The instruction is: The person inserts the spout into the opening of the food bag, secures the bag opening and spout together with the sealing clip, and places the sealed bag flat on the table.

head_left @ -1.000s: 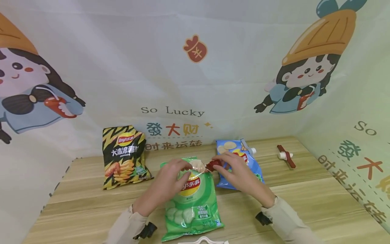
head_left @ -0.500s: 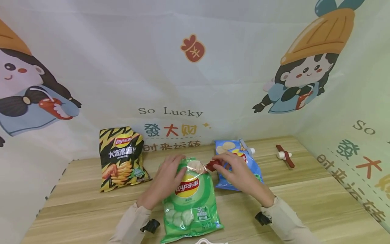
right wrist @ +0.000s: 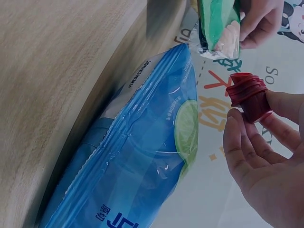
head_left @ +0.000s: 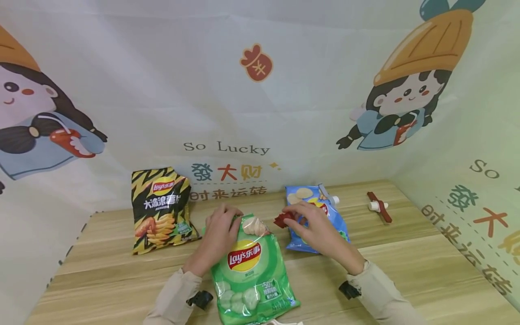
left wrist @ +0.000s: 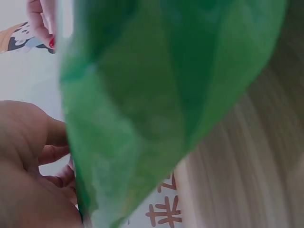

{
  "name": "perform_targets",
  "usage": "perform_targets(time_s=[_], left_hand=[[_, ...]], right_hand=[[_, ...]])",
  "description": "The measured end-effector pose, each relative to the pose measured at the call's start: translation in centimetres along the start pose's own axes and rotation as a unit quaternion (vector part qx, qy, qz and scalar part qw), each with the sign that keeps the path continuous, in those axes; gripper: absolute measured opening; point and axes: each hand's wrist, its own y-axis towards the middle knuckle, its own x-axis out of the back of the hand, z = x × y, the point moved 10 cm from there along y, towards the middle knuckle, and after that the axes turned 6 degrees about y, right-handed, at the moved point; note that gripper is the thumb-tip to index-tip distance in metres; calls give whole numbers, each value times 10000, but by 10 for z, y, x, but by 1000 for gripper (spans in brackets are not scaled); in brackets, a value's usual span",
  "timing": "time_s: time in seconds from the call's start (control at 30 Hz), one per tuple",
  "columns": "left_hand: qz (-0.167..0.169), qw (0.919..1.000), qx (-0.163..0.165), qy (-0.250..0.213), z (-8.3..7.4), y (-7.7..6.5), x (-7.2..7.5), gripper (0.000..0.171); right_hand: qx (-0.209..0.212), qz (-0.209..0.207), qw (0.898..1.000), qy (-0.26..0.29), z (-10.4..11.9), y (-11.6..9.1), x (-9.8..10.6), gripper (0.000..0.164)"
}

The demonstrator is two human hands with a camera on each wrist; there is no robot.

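My left hand (head_left: 221,232) grips the upper left edge of a green Lay's chip bag (head_left: 252,257), thumb in front. Close up in the left wrist view, the bag (left wrist: 156,71) covers much of the frame and hides some fingertips. A small red threaded piece (right wrist: 251,97), hollow at one end, is pinched between the thumb and fingers of my right hand (right wrist: 266,156). This red piece (head_left: 283,220) is beside the bag's upper right corner, with a gap between. Behind my right hand (head_left: 314,228) lies a blue chip bag (head_left: 335,221).
A black-and-yellow chip bag (head_left: 162,212) leans at the back left. On the blue bag sits a grey-blue clip (head_left: 326,193) with a white cap. A red clip (head_left: 379,207) with a white spout lies right. Something white (head_left: 280,322) shows at the bottom edge.
My left hand has moved left and lies on the green bag's upper left edge. The bag's top has shifted left, away from the red piece. My right hand stays nearly still.
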Motion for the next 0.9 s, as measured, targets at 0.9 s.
perform_targets(time_s=[0.9], left_hand=[[-720, 9810, -1795, -166, -84, -19, 92, 7]], right_hand=[[155, -95, 9836, 1796, 42, -5, 17, 22]])
